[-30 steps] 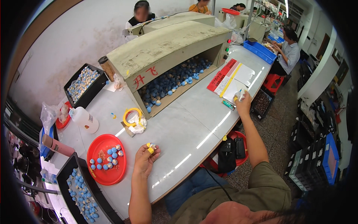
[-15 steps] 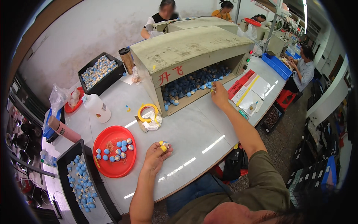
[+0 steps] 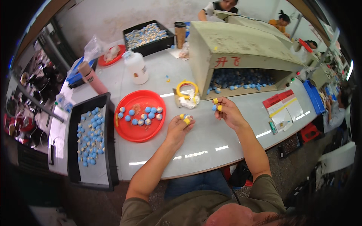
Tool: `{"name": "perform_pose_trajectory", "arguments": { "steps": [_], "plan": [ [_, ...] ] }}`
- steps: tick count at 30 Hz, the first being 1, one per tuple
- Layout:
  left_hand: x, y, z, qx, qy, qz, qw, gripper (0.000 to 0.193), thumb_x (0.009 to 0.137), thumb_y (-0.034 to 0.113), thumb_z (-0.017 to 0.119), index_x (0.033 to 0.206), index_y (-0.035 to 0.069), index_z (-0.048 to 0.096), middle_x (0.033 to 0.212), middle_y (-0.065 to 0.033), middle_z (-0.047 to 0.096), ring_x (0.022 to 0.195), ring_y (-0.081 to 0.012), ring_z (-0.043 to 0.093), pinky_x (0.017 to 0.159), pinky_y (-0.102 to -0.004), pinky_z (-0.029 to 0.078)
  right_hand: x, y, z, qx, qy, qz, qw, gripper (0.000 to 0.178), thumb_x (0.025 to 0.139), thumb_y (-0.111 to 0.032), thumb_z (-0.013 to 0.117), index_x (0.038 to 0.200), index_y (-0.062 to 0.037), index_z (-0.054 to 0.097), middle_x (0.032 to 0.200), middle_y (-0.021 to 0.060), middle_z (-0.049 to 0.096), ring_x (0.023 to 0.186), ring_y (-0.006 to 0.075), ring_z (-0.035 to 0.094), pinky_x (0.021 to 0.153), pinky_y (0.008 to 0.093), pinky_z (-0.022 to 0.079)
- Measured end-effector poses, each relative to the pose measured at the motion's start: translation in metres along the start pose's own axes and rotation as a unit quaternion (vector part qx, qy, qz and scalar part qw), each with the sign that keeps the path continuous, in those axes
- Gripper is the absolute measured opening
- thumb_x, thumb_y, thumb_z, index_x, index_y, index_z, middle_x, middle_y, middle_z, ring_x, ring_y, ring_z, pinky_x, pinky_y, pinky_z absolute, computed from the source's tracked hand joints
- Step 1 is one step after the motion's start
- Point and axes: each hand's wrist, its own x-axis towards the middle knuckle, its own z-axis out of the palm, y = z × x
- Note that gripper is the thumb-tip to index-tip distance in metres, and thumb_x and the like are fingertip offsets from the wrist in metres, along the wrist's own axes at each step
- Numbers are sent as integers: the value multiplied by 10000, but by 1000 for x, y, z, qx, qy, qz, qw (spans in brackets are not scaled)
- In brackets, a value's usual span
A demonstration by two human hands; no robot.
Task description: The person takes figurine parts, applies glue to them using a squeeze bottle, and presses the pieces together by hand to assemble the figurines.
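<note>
Over the grey tabletop (image 3: 211,147), my right hand (image 3: 233,116) pinches a small blue ball (image 3: 214,107) between fingertips wrapped in yellow tape. My left hand (image 3: 178,130), also with yellow tape on its fingertips, is closed to its left; whatever sits in its fingers is mostly hidden. Nearest to that hand is a round red tray (image 3: 128,136) with several blue-and-cream balls (image 3: 148,121). Beyond both hands stands a cream-coloured box-like cabinet (image 3: 241,41), its low front opening full of similar blue balls (image 3: 241,79).
A yellow tape roll (image 3: 178,89) lies by crumpled white tissue (image 3: 190,102). At left are a black tray (image 3: 112,165) of balls, a pink flask (image 3: 92,78) and a white bottle (image 3: 136,69). Another black tray (image 3: 151,51) stands behind. Papers (image 3: 288,116) lie right. Co-workers sit beyond.
My right hand has drawn back from the cabinet's opening toward my left hand, with a blue ball in its fingers. The whole view has turned left.
</note>
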Motion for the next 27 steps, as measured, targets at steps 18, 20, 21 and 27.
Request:
{"name": "perform_pose_trajectory", "arguments": {
  "steps": [18,20,21,27],
  "plan": [
    [-4,-2,2,13,10,-34,999,288,895,70,634,1127,15,473,1050,-98,601,927,-159,612,851,-283,525,-11,56,58,-64,-52,27,996,258,912,-58,600,1159,4,557,924,43,597,768,85,584,681,212,486],
    [-3,0,2,10,7,-42,999,284,896,70,634,1125,19,473,1052,-99,601,938,-162,611,850,-284,526,-6,69,55,-105,-49,-34,993,257,914,-49,597,1161,9,557,935,45,600,789,87,590,703,215,491],
    [-3,0,1,6,4,-50,999,280,897,70,634,1122,23,474,1054,-101,602,949,-165,610,849,-284,526,-5,73,54,-147,-46,-95,984,257,915,-41,595,1163,15,557,946,47,603,809,89,596,725,217,497],
    [-2,-5,-2,33,-30,-46,998,284,902,87,641,1127,40,474,1097,-105,609,964,-168,627,844,-286,524,-5,69,58,-99,-23,-62,993,242,927,-47,592,1156,25,563,940,45,616,825,78,592,747,220,506]
  ]
}}
